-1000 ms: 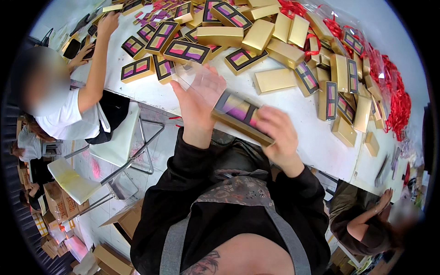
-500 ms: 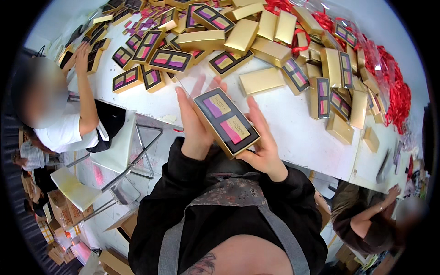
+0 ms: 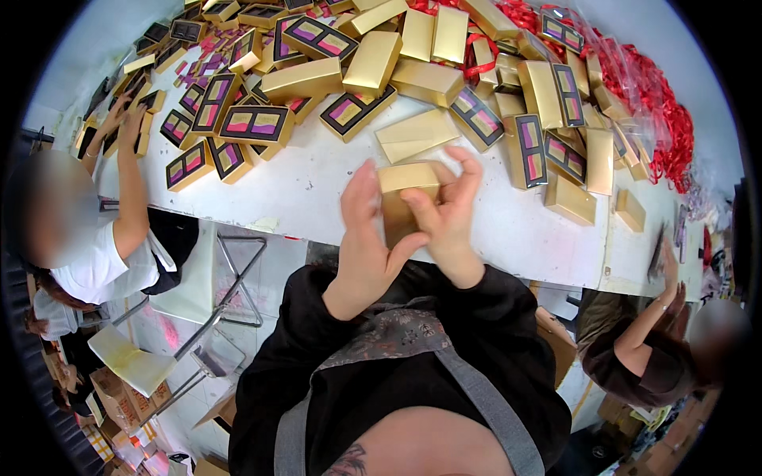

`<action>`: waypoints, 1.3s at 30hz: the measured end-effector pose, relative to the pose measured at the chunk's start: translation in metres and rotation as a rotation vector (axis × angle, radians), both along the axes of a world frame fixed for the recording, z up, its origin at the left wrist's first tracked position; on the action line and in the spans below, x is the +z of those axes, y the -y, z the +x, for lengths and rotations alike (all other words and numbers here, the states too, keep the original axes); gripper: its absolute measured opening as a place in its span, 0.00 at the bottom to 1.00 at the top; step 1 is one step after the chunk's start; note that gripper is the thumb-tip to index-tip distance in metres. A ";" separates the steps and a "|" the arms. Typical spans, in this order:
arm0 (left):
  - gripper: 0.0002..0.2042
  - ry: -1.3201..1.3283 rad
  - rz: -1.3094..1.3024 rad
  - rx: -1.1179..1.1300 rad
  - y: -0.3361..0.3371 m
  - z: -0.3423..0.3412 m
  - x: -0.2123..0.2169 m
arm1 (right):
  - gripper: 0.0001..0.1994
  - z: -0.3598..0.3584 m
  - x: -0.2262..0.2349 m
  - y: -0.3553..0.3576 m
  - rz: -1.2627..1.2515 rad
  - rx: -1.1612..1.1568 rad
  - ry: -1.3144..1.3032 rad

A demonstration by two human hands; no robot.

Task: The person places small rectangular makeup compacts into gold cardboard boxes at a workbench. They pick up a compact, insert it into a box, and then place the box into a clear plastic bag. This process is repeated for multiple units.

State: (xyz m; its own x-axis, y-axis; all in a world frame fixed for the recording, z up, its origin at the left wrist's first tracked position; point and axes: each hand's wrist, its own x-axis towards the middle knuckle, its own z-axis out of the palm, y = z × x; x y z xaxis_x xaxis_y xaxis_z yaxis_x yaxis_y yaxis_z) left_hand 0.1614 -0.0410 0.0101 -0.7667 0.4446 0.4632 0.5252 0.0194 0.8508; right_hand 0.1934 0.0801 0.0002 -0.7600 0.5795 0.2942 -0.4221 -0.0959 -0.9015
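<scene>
We hold a gold box (image 3: 406, 194) above the table (image 3: 317, 190) edge, left hand (image 3: 367, 238) cupping its side, right hand (image 3: 446, 210) pinching its top. A loose grip could drop it to the floor.

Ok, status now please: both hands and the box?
Left hand and right hand both grip one gold box. Held above white table. Nothing in the way.

Gold box (image 3: 406, 194) in hand — gold, black-windowed boxes (image 3: 373, 67) heaped behind
</scene>
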 end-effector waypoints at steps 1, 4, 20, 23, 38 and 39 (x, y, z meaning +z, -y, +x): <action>0.33 0.034 -0.091 -0.023 0.002 -0.003 0.003 | 0.20 0.003 -0.007 0.002 0.050 -0.011 0.053; 0.26 0.176 -0.108 -0.089 0.008 -0.008 -0.003 | 0.11 0.006 -0.013 0.007 -0.021 0.088 0.073; 0.29 0.454 0.139 -0.300 0.016 -0.002 -0.011 | 0.09 0.020 0.005 -0.031 -0.221 0.433 0.408; 0.26 0.545 0.078 -0.342 0.016 -0.007 -0.005 | 0.09 0.021 0.002 -0.034 -0.173 0.443 0.382; 0.10 -0.764 0.089 -0.390 -0.086 -0.044 0.033 | 0.04 0.035 0.077 -0.170 0.648 -0.020 0.020; 0.10 -0.775 -0.017 -0.384 -0.105 -0.051 0.041 | 0.06 0.021 0.084 -0.204 0.877 -0.464 0.231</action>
